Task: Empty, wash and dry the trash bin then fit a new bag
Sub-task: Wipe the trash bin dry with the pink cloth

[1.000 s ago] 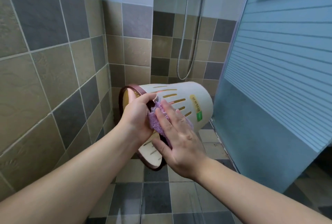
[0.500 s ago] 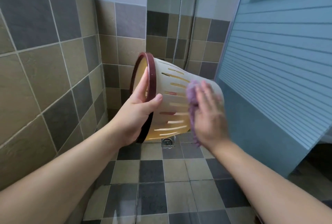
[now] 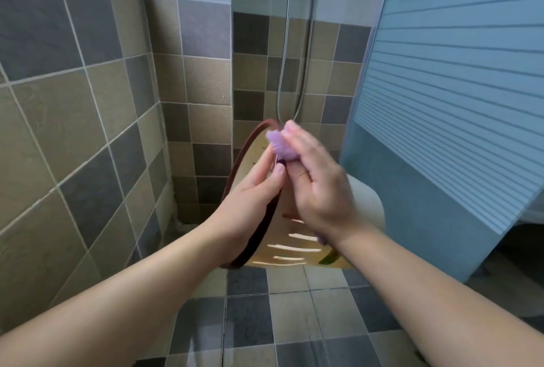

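one bin, one cloth, two hands

trash bin: cream plastic, slotted wall, dark red-brown rim | pose: held off the tiled floor, tipped on its side, mouth turned left | cloth: purple, fluffy, bunched, pressed against the bin's upper rim | bin base partly hidden

The bin is cream with narrow slits and a dark maroon rim — the left hand's grip sits on that rim. Just above the grip, a lilac fuzzy cloth. Wall tiles behind — tan and grey checks.
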